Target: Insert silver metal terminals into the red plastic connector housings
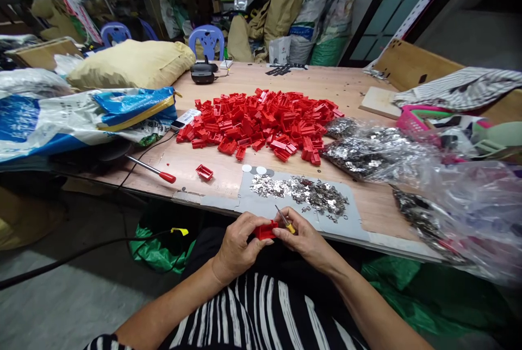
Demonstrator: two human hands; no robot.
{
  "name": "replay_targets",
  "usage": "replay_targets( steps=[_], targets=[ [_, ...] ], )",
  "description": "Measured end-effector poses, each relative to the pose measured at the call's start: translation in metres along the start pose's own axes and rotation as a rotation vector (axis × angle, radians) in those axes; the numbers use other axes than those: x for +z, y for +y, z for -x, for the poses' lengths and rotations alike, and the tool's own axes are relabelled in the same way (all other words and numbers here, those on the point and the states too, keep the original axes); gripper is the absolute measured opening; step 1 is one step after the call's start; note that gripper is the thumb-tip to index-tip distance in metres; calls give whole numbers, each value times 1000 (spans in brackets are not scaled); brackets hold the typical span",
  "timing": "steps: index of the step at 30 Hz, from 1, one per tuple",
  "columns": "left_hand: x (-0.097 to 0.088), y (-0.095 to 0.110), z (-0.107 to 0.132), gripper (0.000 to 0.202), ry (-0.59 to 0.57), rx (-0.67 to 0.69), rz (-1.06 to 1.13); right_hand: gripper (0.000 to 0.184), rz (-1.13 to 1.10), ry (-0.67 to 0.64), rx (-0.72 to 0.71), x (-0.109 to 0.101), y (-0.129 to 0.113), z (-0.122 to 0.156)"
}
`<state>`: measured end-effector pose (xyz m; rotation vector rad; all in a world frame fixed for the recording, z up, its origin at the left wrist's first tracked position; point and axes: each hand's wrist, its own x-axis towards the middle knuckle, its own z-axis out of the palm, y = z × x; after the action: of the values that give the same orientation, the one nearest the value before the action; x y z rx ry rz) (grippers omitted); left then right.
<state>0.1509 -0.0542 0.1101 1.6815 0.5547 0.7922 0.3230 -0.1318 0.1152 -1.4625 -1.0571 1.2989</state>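
Note:
Just off the table's near edge, my left hand (238, 241) is closed around a red plastic housing (266, 230). My right hand (299, 238) grips a small screwdriver (286, 220) with a yellow handle, its thin shaft pointing up and left. The right fingertips also touch the right end of the housing. Beyond my hands, a grey mat (248, 203) bears a spread of small metal pieces (302, 192). Farther back rises a large pile of similar red housings (261, 122). A single red housing (204, 172) lies apart on the left.
Clear bags of metal parts (367, 151) crowd the table's right side, by a pink basket (416, 119). A lever with a red grip (167, 177) juts out at left. Sacks (130, 64) fill the far left. A green bag (142, 247) hangs below the edge.

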Motion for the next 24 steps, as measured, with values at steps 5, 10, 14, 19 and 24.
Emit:
replay_targets(
  steps=[5, 10, 14, 19, 24],
  targets=[
    [-3, -1, 0, 28, -10, -41, 37, 32, 23, 43, 15, 2, 0, 0],
    [-12, -10, -2, 25, -29, -18, 54, 37, -152, -95, 90, 4, -8, -3],
    [-16, -21, -6, 25, 54, -169, 295, 40, -93, -151, 103, 2, -17, -15],
    [-19, -27, -12, 39, 256, -285, 547, 20, 562, 185, -128, -9, -17, -45],
    [-24, -28, -16, 48, 300, -291, 542, 12, 1079, 330, -152, -8, -12, -63]
  ],
)
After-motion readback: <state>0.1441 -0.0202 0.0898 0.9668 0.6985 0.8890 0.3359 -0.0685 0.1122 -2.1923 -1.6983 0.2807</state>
